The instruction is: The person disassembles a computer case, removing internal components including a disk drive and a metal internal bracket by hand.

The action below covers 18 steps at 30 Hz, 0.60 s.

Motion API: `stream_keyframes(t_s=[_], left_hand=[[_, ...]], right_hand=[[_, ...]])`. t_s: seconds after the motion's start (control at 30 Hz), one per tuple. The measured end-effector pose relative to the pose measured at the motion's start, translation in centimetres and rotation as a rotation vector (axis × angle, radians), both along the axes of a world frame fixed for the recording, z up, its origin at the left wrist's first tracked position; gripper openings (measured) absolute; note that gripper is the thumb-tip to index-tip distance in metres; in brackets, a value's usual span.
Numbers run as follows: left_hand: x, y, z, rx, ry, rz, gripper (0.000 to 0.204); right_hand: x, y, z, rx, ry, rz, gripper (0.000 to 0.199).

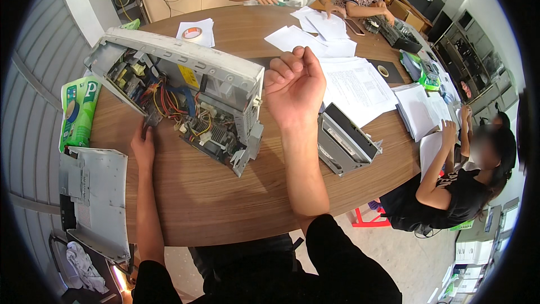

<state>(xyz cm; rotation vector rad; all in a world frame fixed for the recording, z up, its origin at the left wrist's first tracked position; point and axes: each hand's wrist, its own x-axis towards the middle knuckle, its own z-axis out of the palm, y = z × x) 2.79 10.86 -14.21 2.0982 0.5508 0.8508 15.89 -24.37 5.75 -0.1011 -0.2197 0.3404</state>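
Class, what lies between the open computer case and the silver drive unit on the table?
In the head view, the person's right forearm appears between the open computer case and the drive unit, with wooden tabletop showing beside it.

Single head-worn fisheye view, facing down and forward, close above the table [225, 208]

Brown wood-grain table [225, 214]. On it: opened computer case [228, 85]; green package [83, 114] left of case; grey metal panel [107, 194] front-left of case; grey drive unit [346, 142] right of case; printed papers [360, 89] right of case; small paper pile [208, 31] behind case; phone [354, 26] farther back-right of case.
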Motion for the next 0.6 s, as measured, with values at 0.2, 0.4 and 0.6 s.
stream_keyframes(t_s=[0.2,0.4,0.6], left_hand=[[0.03,0.27,-0.21,0.039,0.039,0.026,0.042],[0.00,0.06,-0.07,0.008,0.016,0.011,0.042],[0.07,0.06,-0.03,-0.001,0.018,0.014,0.042]], right_hand=[[0.00,0.00,0.00,-0.007,0.000,0.000,0.026],[-0.13,-0.01,0.06,-0.009,-0.013,-0.004,0.026],[-0.10,0.05,0.01,-0.009,-0.015,-0.004,0.026]])
